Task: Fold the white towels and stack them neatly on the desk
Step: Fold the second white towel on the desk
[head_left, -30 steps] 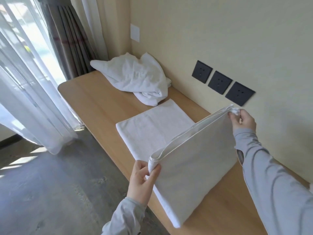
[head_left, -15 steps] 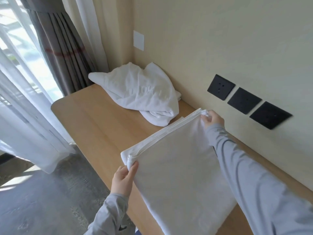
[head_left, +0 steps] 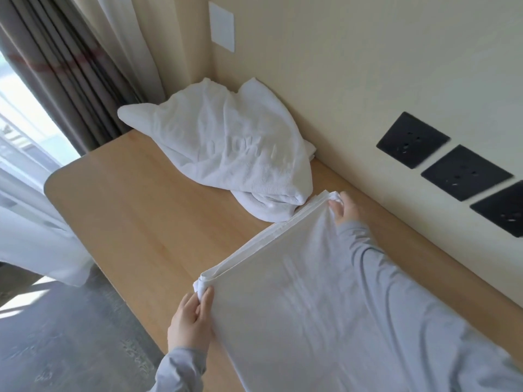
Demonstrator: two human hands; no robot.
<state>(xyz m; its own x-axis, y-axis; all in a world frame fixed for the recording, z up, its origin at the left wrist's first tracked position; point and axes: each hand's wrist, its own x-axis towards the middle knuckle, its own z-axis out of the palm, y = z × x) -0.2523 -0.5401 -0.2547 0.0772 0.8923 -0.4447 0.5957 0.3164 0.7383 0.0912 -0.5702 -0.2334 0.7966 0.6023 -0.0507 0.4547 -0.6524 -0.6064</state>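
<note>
White folded cloth towel (head_left: 325, 301) held over light wooden desk (head_left: 135, 210).
Near corner is pinched by left hand (head_left: 191, 321), far corner by right hand (head_left: 346, 210); crumpled white towel heap (head_left: 226, 148) is seen just beyond.

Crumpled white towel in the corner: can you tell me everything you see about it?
The crumpled white towel is soft-looking terry cloth with faint raised lettering, too blurry to read. It is unfolded, heaped in wrinkles, one corner pointing toward the curtains. It lies on the wooden desk in the far corner, up against the wall. No hand touches it.
</note>
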